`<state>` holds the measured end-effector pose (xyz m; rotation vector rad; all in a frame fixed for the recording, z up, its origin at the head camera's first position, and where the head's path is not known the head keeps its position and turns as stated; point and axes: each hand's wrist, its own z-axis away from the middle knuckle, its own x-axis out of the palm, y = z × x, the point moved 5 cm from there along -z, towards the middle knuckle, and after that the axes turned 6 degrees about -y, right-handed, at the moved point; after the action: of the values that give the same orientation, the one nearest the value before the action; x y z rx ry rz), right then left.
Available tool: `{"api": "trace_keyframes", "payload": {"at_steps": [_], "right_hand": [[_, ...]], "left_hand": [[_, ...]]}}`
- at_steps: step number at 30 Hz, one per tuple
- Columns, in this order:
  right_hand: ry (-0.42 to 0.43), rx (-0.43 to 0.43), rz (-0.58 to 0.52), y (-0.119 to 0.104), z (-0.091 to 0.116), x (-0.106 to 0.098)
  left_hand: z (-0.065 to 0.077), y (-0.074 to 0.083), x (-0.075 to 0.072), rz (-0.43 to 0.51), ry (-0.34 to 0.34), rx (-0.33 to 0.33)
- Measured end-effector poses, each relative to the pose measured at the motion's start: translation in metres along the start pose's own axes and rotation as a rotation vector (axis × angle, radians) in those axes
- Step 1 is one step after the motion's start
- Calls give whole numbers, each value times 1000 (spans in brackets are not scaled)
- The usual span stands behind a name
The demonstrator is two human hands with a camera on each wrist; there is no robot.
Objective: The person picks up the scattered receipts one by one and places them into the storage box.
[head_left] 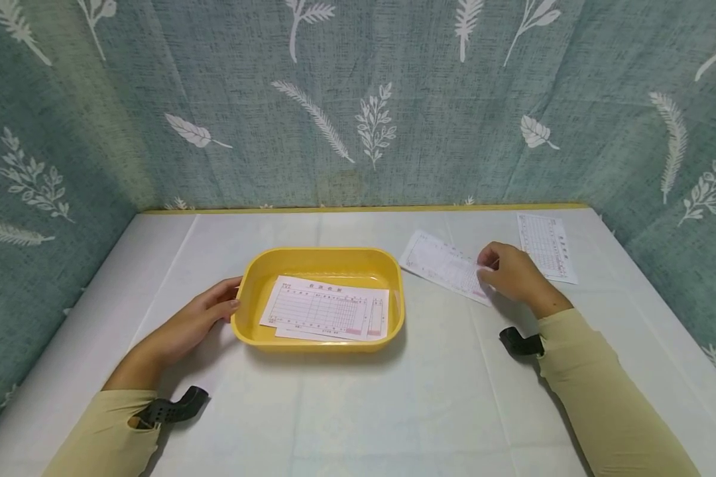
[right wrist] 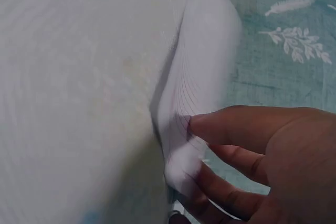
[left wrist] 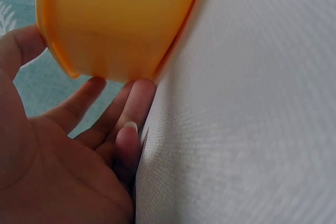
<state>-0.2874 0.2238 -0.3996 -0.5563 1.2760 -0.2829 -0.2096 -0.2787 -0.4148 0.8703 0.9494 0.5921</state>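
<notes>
While the right grip is pinching an oblong white paper slip, best gently to stop creases, the loose left grip is touching the rounded yellow plastic tub.

White cloth-covered table, yellow rounded-rectangular plastic basin near its middle, white rectangular printed paper slip flat at far right

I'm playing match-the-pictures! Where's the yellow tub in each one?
Head: the yellow tub sits near the middle, a bit low.
Left wrist: at the top, left of centre, touched by the left hand.
Right wrist: not in it.
Shared landmark: the blue-green cloth with white leaves, in all three.
</notes>
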Motion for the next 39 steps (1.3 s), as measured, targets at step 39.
{"api": "trace_keyframes", "payload": {"at_steps": [39], "right_hand": [[-118,-21,63,-12,3,5]], "left_hand": [[1,0,0,16,1,20]]}}
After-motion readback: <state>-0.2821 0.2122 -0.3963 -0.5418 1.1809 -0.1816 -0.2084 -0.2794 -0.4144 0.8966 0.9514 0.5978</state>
